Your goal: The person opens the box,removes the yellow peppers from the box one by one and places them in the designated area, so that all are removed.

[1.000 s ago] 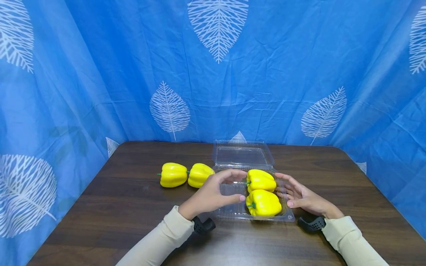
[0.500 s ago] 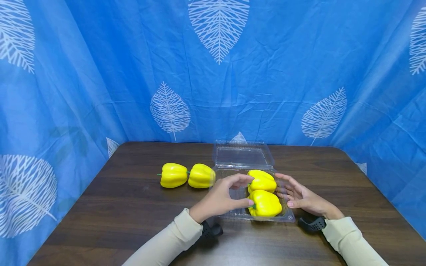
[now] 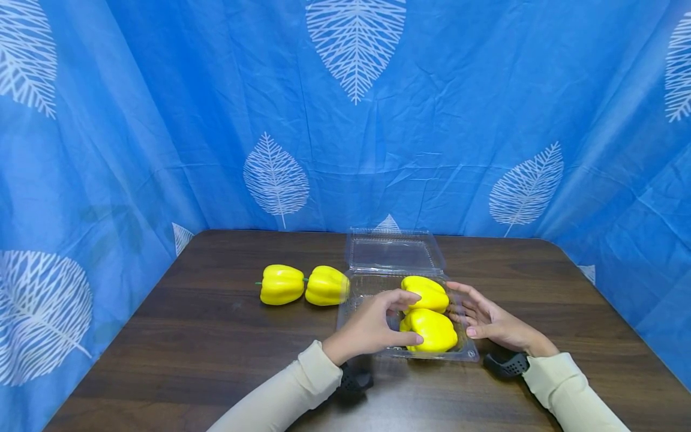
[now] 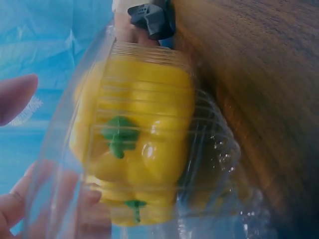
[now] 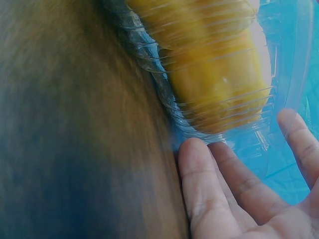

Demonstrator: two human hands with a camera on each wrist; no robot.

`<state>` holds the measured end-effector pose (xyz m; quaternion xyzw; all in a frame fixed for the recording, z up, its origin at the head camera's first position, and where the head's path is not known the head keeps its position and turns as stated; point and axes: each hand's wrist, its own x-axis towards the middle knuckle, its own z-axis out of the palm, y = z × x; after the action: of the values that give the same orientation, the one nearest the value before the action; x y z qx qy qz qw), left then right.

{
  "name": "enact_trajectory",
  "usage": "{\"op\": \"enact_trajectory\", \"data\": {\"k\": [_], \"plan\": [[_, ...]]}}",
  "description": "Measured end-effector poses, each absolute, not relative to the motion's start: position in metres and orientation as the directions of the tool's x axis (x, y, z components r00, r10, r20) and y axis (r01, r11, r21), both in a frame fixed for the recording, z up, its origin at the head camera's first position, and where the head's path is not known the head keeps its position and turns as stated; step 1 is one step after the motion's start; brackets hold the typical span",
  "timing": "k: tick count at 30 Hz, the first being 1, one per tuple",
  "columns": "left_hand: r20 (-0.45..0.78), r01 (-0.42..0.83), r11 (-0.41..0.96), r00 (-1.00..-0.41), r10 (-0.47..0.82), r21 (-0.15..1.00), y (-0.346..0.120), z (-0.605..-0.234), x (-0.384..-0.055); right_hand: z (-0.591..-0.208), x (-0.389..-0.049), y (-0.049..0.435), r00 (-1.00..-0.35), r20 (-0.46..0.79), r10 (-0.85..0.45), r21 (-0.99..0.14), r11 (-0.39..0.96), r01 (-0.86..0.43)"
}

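Along the right side of a clear plastic container (image 3: pixel 468 353), a far yellow pepper (image 3: pixel 429 293) and a near yellow pepper (image 3: pixel 436 330) lie touching.
The left hand (image 3: pixel 371 327) hangs at their left, thumb and fingers apart; contact cannot be told. The right hand (image 3: pixel 493 324), fingers loosely spread at the outer right wall, probably serves to steady the light plastic. The lid (image 3: pixel 394 252) lies folded back, leaving the top open. Farther left, a third pepper (image 3: pixel 326 285) and a fourth pepper (image 3: pixel 282 285) rest end to end on the dark wood-grain table (image 3: pixel 162 348); a blue curtain (image 3: pixel 432 120) with white leaf prints hangs behind.
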<state>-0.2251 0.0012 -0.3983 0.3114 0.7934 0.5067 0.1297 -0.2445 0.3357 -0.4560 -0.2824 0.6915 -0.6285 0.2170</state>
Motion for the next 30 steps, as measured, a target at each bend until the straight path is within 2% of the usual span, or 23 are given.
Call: {"op": "enact_trajectory", "data": {"k": [16,23,30], "plan": [[0.067,0.389,0.433,-0.802,0.594,0.813,0.017,-0.406,-0.227,-0.457,-0.245,0.336,-0.747,0.063,-0.662,-0.99,0.052,-0.129],[0.028,0.351,0.465,-0.82,0.571,0.813,0.02,-0.407,-0.227,-0.456,-0.245,0.336,-0.746,0.063,-0.663,-0.99,0.052,-0.13],[0.008,0.344,0.466,-0.811,0.585,0.815,0.018,-0.408,-0.23,-0.457,-0.245,0.336,-0.749,0.06,-0.66,-0.99,0.053,-0.127]]}}
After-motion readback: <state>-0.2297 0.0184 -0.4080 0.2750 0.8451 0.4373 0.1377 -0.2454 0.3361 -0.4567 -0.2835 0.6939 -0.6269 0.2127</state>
